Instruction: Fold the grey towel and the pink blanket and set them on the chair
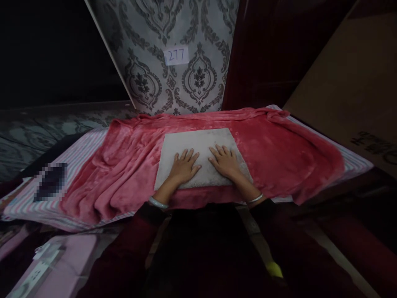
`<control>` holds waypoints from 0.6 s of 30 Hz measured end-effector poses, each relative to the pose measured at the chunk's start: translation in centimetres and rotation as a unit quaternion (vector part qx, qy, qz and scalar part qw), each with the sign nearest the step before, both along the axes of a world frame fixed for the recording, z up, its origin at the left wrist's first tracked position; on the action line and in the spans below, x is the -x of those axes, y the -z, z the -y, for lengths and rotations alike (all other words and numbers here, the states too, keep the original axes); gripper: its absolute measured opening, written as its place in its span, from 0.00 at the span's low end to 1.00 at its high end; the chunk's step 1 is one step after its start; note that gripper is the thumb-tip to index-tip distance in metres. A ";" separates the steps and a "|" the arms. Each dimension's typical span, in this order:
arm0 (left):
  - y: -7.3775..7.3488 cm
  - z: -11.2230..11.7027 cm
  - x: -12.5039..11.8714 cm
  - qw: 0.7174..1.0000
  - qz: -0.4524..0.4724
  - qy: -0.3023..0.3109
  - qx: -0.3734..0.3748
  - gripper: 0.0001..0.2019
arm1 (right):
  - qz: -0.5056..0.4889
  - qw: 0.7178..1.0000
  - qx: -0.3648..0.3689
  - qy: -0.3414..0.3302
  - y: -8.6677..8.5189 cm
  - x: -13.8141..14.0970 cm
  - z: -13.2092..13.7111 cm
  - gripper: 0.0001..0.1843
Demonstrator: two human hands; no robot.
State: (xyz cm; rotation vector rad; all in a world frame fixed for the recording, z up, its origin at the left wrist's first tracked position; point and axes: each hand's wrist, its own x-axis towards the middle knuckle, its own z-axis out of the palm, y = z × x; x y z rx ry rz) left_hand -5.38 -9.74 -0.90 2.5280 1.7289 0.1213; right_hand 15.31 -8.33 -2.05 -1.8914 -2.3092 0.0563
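A light grey, roughly square flat piece (203,142), perhaps a mat or cloth, lies on a red plush blanket (279,153). My left hand (184,166) rests palm down on its left half, fingers spread. On the right half, my right hand (226,161) lies flat with its fingers apart too. Neither hand holds anything; both press or rest on the grey surface. Folds run through the blanket to the left of the grey piece, while the right side lies smoother. Each wrist wears a silvery bangle.
Under the blanket is a striped cloth (83,151) covering the table. A large cardboard box (350,82) stands at the right, a dark screen (58,54) at the left. A paper marked 277 (176,55) hangs on the patterned wall. A power strip (39,273) lies at lower left.
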 end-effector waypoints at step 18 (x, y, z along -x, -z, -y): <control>2.5 1.0 10.2 0.979 0.097 -0.180 -0.025 0.30 | -0.009 1.000 0.004 0.004 -0.6 -0.2 0.2 0.31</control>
